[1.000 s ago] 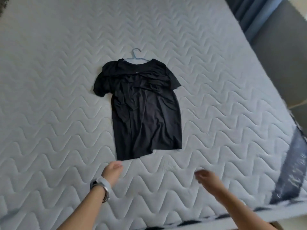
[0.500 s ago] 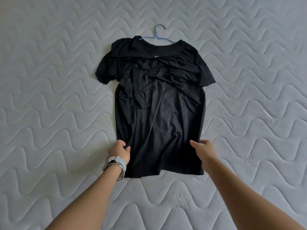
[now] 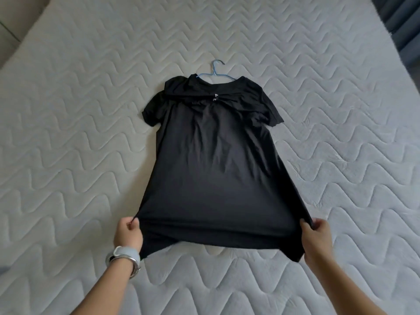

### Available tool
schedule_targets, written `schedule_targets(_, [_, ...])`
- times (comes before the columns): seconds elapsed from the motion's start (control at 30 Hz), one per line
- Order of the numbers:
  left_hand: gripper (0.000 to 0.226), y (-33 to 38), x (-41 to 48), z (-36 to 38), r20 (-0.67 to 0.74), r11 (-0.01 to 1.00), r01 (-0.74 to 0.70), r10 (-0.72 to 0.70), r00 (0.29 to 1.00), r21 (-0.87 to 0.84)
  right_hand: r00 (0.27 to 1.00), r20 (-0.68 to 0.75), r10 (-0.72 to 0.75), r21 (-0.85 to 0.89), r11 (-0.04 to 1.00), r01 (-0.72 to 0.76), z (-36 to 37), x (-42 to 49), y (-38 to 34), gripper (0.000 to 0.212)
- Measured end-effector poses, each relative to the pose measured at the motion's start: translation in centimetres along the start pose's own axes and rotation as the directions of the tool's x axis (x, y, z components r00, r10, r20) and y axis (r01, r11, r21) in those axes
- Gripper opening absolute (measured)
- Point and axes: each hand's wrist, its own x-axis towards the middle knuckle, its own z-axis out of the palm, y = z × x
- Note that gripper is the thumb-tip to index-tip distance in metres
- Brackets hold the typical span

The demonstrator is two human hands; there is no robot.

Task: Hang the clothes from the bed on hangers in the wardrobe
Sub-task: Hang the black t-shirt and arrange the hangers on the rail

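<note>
1. Both hem corners of the shirt (image 3: pixel 216 167) are pinched, by left hand (image 3: pixel 127 233) and right hand (image 3: pixel 316 237), fingers curled; likely pulling it flat.
2. It lies ahead of them on the bed (image 3: pixel 68 133); hanger (image 3: pixel 214 69) at the far collar.

Black shirt (image 3: pixel 213 169), blue hanger (image 3: pixel 214 70)

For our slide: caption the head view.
Black T-shirt with a blue hanger on a mattress; left hand and right hand pinch its hem.
</note>
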Motion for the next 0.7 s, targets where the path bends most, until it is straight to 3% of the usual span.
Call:
schedule_targets(0.17, [0.022,-4.7,-2.9,-4.9,0.152,0.988,-0.075,0.054,0.987,0.136,0.999,0.041,0.018,-0.206,0.978,-0.009,-5.0,-6.1,3.9,0.037])
schedule_targets(0.27, [0.008,-8.3,-4.9,-6.7,0.280,0.958,-0.133,0.059,0.958,0.252,0.994,0.100,0.041,-0.381,0.925,0.000,-7.3,-8.8,6.8,0.040])
schedule_targets(0.3, [0.005,-9.4,-5.4,-7.1,0.308,0.949,-0.143,0.052,0.950,0.280,0.992,0.116,0.058,-0.438,0.899,-0.001,-7.8,-9.4,7.8,0.038])
schedule_targets(0.4, [0.025,-12.6,-6.2,-7.6,0.407,0.891,-0.174,-0.013,0.913,0.418,0.972,0.194,0.132,-0.626,0.780,0.019,-8.4,-10.4,10.4,0.023])
schedule_targets(0.53, [0.033,-14.5,-6.7,-7.4,0.518,0.735,-0.268,-0.130,0.846,0.623,0.946,0.242,0.215,-0.785,0.616,0.060,-8.4,-10.5,12.0,0.015])
schedule_targets(0.7, [0.030,-11.4,-5.4,-6.5,0.543,0.662,-0.342,-0.118,0.831,0.667,0.939,0.160,0.306,-0.853,0.522,-0.024,-8.1,-8.7,10.9,0.043])
